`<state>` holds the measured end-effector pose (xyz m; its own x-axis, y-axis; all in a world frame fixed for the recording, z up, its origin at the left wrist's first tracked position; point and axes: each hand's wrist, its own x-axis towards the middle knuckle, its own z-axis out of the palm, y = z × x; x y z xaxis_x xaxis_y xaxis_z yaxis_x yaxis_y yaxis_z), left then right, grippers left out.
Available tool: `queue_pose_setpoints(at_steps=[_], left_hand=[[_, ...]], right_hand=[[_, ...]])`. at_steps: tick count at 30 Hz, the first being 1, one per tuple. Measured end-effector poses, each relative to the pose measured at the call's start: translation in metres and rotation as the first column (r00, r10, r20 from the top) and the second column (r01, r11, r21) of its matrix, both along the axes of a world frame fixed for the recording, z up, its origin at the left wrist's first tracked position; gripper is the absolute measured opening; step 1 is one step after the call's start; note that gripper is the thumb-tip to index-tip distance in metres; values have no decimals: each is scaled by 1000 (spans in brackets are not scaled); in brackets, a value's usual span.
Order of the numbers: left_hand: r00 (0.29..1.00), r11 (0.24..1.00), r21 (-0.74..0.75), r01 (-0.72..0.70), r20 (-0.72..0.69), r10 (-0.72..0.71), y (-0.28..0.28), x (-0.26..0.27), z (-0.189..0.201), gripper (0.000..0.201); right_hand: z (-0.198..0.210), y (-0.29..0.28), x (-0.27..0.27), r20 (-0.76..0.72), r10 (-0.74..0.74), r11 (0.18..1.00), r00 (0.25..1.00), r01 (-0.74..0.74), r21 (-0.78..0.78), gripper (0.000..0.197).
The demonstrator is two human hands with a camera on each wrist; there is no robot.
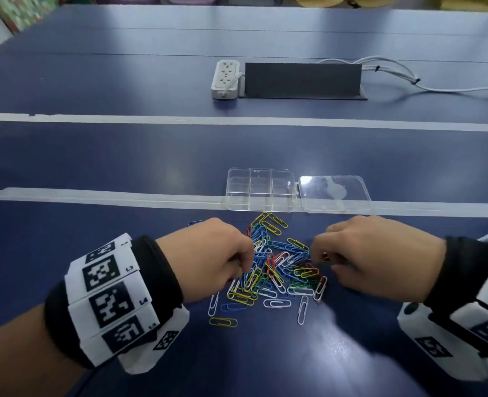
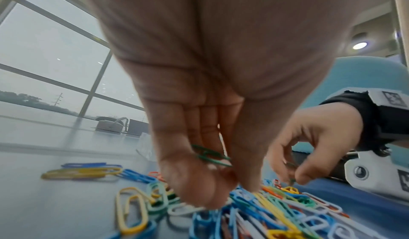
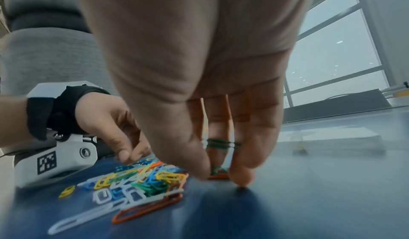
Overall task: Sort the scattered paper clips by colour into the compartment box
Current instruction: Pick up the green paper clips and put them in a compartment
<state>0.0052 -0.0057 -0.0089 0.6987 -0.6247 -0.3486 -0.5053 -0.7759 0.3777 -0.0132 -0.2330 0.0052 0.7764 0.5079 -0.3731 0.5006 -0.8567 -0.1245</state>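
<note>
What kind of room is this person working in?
Probably an office or meeting room: a long blue table with a white power strip and cable box, big windows, and upholstered chairs nearby.

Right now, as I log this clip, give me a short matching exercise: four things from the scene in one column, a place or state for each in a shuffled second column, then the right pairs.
Things
1. compartment box
2. lid
3. left hand
4. power strip

Places or states
A. far across the table, beside a dark panel
B. holds green clips over the pile
C. clear, no clips in its compartments
D. lies open flat, right of the box

Pairs: 1-C, 2-D, 3-B, 4-A
</note>
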Motion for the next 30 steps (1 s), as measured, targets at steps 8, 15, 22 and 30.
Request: queue_pose_setpoints(at_steps=[8,15,22,30], left_hand=[[997,997,70,24,71,-29,-12,-7,-2,28],[991,988,140,57,111,-73,-29,-14,1,23],[987,977,205,52,138,-82,-34,-11,0,21],[994,999,-33,7,113,-4,-23,-11,3,10]], right_hand=[[3,25,-19,-49,59,993,997,-54,100,31],[-5,31,-12,-39,45,998,998,-46,-32,16],[-4,33,-12,-18,10,999,1000,-10,-37,19],[0,25,-9,-33,-30,989,999,35,141,7]])
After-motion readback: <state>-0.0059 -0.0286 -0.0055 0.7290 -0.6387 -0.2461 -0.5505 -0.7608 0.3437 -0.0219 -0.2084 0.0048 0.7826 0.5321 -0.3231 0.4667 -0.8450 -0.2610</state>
